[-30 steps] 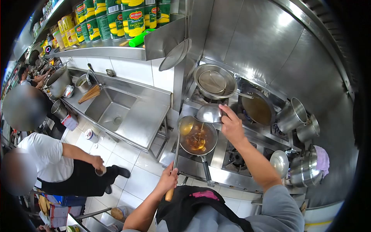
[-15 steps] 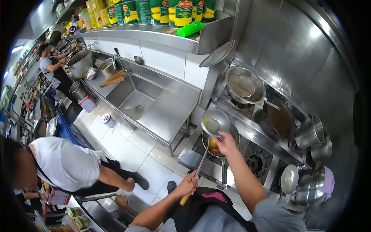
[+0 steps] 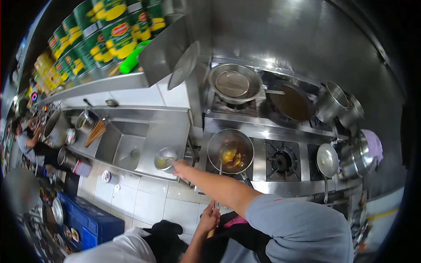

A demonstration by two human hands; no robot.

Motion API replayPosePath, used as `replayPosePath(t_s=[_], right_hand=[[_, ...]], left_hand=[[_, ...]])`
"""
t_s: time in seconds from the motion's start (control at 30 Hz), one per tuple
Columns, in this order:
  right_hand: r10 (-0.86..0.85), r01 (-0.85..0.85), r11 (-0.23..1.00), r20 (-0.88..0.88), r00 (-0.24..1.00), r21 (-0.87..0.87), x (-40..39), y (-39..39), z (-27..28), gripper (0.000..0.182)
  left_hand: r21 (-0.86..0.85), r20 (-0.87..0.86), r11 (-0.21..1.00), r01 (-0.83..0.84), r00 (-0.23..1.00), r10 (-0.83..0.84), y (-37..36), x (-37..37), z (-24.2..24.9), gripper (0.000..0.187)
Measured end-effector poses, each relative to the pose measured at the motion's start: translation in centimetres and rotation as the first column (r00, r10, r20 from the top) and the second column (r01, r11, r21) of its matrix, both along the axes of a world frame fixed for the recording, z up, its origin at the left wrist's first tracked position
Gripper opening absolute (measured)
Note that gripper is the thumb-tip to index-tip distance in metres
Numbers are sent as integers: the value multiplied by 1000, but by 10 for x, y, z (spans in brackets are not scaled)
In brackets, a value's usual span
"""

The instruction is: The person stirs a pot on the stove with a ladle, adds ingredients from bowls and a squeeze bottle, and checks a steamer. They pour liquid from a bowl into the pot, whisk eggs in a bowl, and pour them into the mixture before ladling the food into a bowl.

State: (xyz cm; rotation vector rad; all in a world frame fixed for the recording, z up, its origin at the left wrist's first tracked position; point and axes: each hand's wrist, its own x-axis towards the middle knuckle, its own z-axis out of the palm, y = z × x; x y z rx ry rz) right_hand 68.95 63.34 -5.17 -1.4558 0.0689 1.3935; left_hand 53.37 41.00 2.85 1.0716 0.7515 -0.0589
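My right hand (image 3: 181, 170) grips the rim of a small metal bowl (image 3: 166, 153), over the front of the steel counter beside the sink. A little yellow residue shows inside the bowl. Low in front of my apron, my left hand (image 3: 209, 220) is wrapped around the wooden handle of a ladle (image 3: 220, 168). The ladle's shaft runs up into a wok (image 3: 212, 156) on the near burner, where its head lies among yellow and brown food. The wok's dark handle points toward me.
A sink (image 3: 115, 142) lies left. Behind the wok stand a pot with a strainer (image 3: 232, 83) and a pan of brown liquid (image 3: 291, 103). A frying pan (image 3: 327, 160) sits right of a bare burner (image 3: 283, 160). A person's white sleeve (image 3: 118, 250) is close at lower left.
My right hand has carried the bowl from above the wok leftward to the counter. The ladle's head now rests in the wok. My view has turned, and the nearby person appears lower.
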Motion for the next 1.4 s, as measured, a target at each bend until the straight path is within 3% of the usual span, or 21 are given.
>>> replayPosePath(t_s=[0.13,0.2,0.27,0.33,0.37,0.47,0.63,0.7,0.73,0.77,0.8,0.83,0.87,0.9,0.93,0.97,1.03,1.07,1.1,1.27,1.4], right_hand=[[162,-178,948,80,984,264,6,-63,78,51],[144,-214,846,178,973,489,19,-121,99,45],[115,-363,737,423,899,570,41,-197,104,38],[7,-344,800,566,824,491,58,-274,102,34],[29,-350,880,700,714,321,67,-313,102,31],[-33,-163,977,850,526,139,90,-427,48,30],[360,13,910,809,465,-413,122,-625,-91,36],[117,277,800,591,798,-533,107,-684,-100,35],[-78,395,737,511,856,-548,95,-709,-98,33],[75,318,644,471,879,-696,94,-741,-137,28],[540,-32,583,358,762,-812,85,-786,-210,25],[143,264,562,407,902,-784,61,-814,-241,25],[-354,552,391,433,829,-736,39,-812,-189,29],[-310,498,398,398,863,-770,25,-824,-188,35],[-34,351,469,380,924,-811,15,-831,-187,37],[-47,357,476,382,923,-804,10,-824,-177,37],[-462,448,490,213,861,-747,2,-811,-164,37],[-418,403,561,173,892,-723,5,-805,-165,35],[-222,257,739,135,966,-623,6,-815,-240,33],[-439,455,764,149,886,-458,39,-775,-178,25],[-482,528,755,217,849,-389,66,-765,-160,21]], left_hand=[[324,60,944,59,995,-82,10,0,-37,58],[862,34,505,40,990,-136,14,8,-45,57],[870,-29,482,100,988,-152,13,16,-38,56],[912,-56,399,97,992,-114,14,31,-48,56],[940,-7,338,44,994,-109,14,37,-64,57],[969,-89,216,119,986,-143,22,45,-99,62],[963,-206,158,218,974,-92,29,54,-133,66],[941,-301,159,298,954,-3,39,56,-150,67],[925,-329,197,326,944,-17,40,56,-146,65],[926,-331,181,331,943,-30,40,58,-145,65],[914,-366,180,365,930,-27,41,60,-143,64],[900,-400,180,397,916,-20,43,61,-141,63],[821,-502,303,485,865,-24,49,66,-138,69],[810,-522,300,503,853,-21,54,65,-144,66],[832,-500,262,489,866,-26,59,64,-153,64],[858,-472,211,469,881,-37,64,61,-161,62],[893,-425,131,430,903,-62,71,56,-177,57],[902,-411,104,418,908,-79,74,53,-182,55],[912,-397,79,403,914,-90,75,52,-185,54],[930,-363,10,368,920,-148,81,47,-199,49],[908,-419,-16,419,907,-44,81,49,-199,50]])
